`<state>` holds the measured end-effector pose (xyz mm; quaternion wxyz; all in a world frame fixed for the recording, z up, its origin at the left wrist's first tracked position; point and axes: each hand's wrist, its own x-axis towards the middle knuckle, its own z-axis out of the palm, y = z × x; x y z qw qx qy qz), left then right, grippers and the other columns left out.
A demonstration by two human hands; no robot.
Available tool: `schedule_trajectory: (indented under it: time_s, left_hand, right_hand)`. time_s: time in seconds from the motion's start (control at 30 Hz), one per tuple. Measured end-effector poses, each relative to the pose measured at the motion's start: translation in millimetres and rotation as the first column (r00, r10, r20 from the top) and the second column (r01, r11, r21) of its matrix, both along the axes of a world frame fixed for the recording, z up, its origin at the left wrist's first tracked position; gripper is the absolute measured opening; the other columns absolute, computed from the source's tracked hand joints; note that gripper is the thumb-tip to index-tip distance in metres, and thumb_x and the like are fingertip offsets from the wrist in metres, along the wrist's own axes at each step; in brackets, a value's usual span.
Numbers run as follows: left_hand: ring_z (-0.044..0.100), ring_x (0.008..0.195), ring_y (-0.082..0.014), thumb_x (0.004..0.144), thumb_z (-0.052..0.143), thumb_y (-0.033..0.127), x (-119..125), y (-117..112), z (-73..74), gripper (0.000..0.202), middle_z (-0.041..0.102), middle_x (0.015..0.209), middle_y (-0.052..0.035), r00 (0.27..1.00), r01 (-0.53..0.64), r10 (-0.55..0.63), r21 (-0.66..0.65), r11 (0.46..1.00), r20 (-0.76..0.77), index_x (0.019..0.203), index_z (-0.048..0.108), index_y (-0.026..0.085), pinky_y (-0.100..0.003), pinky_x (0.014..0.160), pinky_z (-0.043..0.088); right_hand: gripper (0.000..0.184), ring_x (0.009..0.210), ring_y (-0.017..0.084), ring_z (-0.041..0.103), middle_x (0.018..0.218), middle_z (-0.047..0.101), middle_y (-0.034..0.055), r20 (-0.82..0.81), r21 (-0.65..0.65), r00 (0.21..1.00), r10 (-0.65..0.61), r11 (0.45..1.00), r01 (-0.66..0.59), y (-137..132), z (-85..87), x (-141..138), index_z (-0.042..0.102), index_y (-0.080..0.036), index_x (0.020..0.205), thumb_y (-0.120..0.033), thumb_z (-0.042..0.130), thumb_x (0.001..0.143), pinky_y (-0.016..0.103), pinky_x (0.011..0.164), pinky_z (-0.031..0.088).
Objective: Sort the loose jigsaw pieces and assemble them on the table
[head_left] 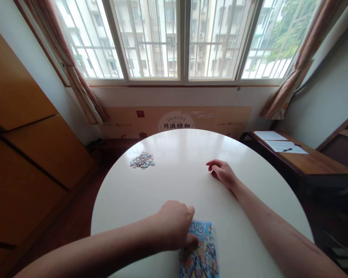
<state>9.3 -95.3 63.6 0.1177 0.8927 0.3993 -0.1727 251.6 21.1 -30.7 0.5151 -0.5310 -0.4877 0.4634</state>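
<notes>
A colourful picture card (204, 251) with "BLUEY" lettering lies at the near side of the round white table, cut off by the bottom of the view. My left hand (175, 224) is over its upper left part, fingers curled and closed, with the thumb pressed on the printed face. The undersides of those fingers are hidden. Farther right, my right hand (222, 173) rests on the tabletop with loosely bent fingers, a little apart and holding nothing. A small heap of jigsaw puzzle pieces (143, 160) sits at the far left of the table.
The round white table (174, 181) has its far edge close to the windowed wall. To the right, a wooden bench (315, 160) bears papers (286, 146) and dark pens. A wooden cabinet (31, 154) stands at the left. A printed cardboard panel (121, 116) leans below the window.
</notes>
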Motion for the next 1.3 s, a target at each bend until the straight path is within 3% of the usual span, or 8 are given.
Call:
schedule_trajectory:
  time_s: [0.13,0.3,0.37,0.43,0.53,0.73,1.0,1.3]
  left_hand:
    - [0.068,0.078,-0.0305,0.080,0.058,0.066,-19,24,10.6,0.048,0.072,0.089,-0.0114,0.995,-0.058,0.050,0.094,0.994,0.085,0.092,0.064,0.020,-0.038,0.066,0.051]
    - [0.065,0.088,-0.0279,0.094,0.038,0.058,-108,132,19.5,0.045,0.071,0.095,-0.0103,0.908,-0.364,0.220,0.413,0.835,0.356,0.093,0.064,0.020,-0.041,0.082,0.049]
    - [0.061,0.105,-0.0293,0.092,0.039,0.058,-152,180,11.2,0.047,0.070,0.108,-0.0117,0.878,-0.404,0.186,0.475,0.782,0.441,0.102,0.064,0.020,-0.043,0.095,0.045]
    - [0.051,0.124,-0.0299,0.090,0.039,0.063,-188,218,-4.4,0.058,0.062,0.130,-0.0123,0.883,-0.373,0.153,0.466,0.802,0.443,0.120,0.062,0.019,-0.043,0.107,0.038]
    - [0.037,0.139,-0.0302,0.087,0.030,0.074,-215,249,-33.9,0.081,0.047,0.150,-0.0129,0.873,-0.415,0.250,0.365,0.833,0.419,0.140,0.051,0.017,-0.043,0.115,0.028]
    - [0.031,0.145,-0.0304,0.088,0.018,0.079,-211,265,-69.7,0.092,0.036,0.158,-0.0130,0.879,-0.370,0.247,0.258,0.892,0.407,0.149,0.044,0.015,-0.041,0.118,0.021]
    - [0.027,0.147,-0.0300,0.090,0.022,0.077,-192,255,-72.2,0.087,0.033,0.159,-0.0142,0.904,-0.302,0.201,0.233,0.924,0.377,0.148,0.048,0.016,-0.040,0.120,0.019]
    - [0.028,0.146,-0.0315,0.093,0.027,0.072,-132,222,-72.6,0.079,0.035,0.158,-0.0140,0.930,-0.155,0.060,0.239,0.959,0.363,0.148,0.046,0.018,-0.044,0.120,0.022]
  right_hand:
    - [0.029,0.052,0.008,0.050,0.076,0.061,-0.0004,-0.020,-0.040,1.000,0.011,0.999,-0.011,-2,3.5,1,0.069,-0.017,0.090,-0.027,0.059,0.064,0.019,0.045,0.039]
    - [0.028,0.055,0.008,0.053,0.078,0.062,-0.0004,-0.034,-0.069,0.999,0.016,0.997,-0.019,-3,5.5,1,0.069,-0.018,0.089,-0.027,0.060,0.064,0.019,0.047,0.043]
    - [0.028,0.056,0.009,0.054,0.078,0.063,-0.0001,-0.037,-0.073,0.999,0.014,0.997,-0.016,-2,6.0,0,0.070,-0.018,0.089,-0.026,0.061,0.064,0.019,0.047,0.043]
    - [0.027,0.056,0.009,0.054,0.078,0.063,0.0002,-0.042,-0.076,0.999,0.011,0.997,-0.014,-3,6.5,-1,0.070,-0.018,0.089,-0.026,0.061,0.064,0.020,0.047,0.042]
    - [0.027,0.056,0.009,0.054,0.077,0.063,0.0002,-0.053,-0.076,0.999,0.009,0.997,-0.013,-3,7.5,-2,0.070,-0.018,0.088,-0.026,0.061,0.064,0.019,0.046,0.041]
    - [0.028,0.059,0.010,0.055,0.078,0.062,0.0002,-0.064,-0.086,0.998,-0.006,0.996,0.000,-6,9.6,-3,0.070,-0.018,0.089,-0.026,0.058,0.064,0.019,0.046,0.039]
    - [0.026,0.049,0.006,0.046,0.074,0.060,-0.0011,-0.021,-0.077,1.000,-0.007,0.997,0.005,-5,8.2,-5,0.069,-0.018,0.086,-0.027,0.058,0.064,0.018,0.043,0.035]
    - [0.026,0.054,0.010,0.050,0.074,0.062,0.0001,0.072,0.012,0.997,0.014,1.000,-0.014,-2,3.3,-4,0.070,-0.018,0.085,-0.028,0.054,0.066,0.022,0.047,0.042]
